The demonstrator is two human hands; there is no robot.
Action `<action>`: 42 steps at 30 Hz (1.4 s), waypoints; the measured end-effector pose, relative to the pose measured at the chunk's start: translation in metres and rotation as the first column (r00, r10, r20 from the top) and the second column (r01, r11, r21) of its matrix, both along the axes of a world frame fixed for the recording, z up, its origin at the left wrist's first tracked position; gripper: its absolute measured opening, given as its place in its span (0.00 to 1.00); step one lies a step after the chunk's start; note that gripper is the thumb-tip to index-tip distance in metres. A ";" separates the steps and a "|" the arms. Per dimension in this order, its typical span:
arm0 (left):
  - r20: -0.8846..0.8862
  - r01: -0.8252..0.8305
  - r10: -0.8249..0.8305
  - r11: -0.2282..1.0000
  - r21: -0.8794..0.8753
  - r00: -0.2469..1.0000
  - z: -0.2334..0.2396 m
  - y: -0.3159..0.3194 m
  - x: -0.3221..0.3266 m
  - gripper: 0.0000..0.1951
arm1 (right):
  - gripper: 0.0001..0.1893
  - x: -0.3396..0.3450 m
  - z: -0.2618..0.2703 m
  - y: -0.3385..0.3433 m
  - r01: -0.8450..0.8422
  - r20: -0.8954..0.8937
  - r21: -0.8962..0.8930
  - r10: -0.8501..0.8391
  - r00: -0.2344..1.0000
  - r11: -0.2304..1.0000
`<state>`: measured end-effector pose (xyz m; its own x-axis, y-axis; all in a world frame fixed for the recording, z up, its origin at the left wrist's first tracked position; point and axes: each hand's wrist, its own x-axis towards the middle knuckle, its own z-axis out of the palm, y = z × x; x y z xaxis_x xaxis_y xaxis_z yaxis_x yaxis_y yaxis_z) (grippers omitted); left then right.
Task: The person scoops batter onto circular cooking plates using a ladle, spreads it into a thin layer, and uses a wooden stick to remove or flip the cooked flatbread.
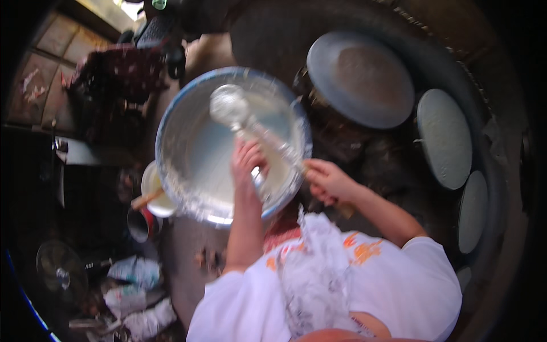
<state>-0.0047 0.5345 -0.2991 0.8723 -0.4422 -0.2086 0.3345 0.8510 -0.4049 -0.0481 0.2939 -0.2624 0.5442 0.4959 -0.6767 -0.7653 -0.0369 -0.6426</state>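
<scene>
A large blue-rimmed basin point(164, 107) stands in front of me, with a whitish liquid in it and white residue on its inner wall. My left hand point(250, 159) is closed around the handle of a metal ladle, whose shiny round bowl point(229, 104) is above the far half of the basin. At the basin's right rim, my right hand point(328, 180) grips the pale handle of a long, wet-looking stirring tool point(277, 143). That tool slants over the basin, and its far end meets or passes behind the ladle bowl; blur hides which.
Round griddle-like plates curve along the right: a large grey one point(361, 81), a pale-topped one point(445, 139) and another point(473, 211). Left of the basin are a white tub point(151, 181) with a wooden handle, a red can point(143, 224), plastic bags point(134, 271) and a fan point(62, 265).
</scene>
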 end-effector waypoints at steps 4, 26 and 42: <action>0.333 -0.091 0.060 0.993 0.078 0.941 0.130 0.000 -0.012 0.22 | 0.24 -0.001 0.070 0.010 0.005 0.039 0.440 -0.024 0.999 0.898; 0.175 0.268 -0.285 0.957 0.115 0.943 0.112 0.079 -0.029 0.18 | 0.21 -0.056 0.073 0.034 0.266 0.169 0.261 -0.315 0.934 0.928; 0.310 0.711 -0.642 0.660 -0.241 0.701 0.176 -0.223 0.065 0.14 | 0.23 -0.076 -0.034 -0.092 0.948 0.998 -0.023 0.067 0.001 0.316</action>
<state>0.0598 0.3110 -0.1229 0.3076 -0.9334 0.1849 0.8601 0.1896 -0.4737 -0.1240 0.2014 -0.2960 0.6856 -0.4470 0.5746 0.1676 -0.6712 -0.7221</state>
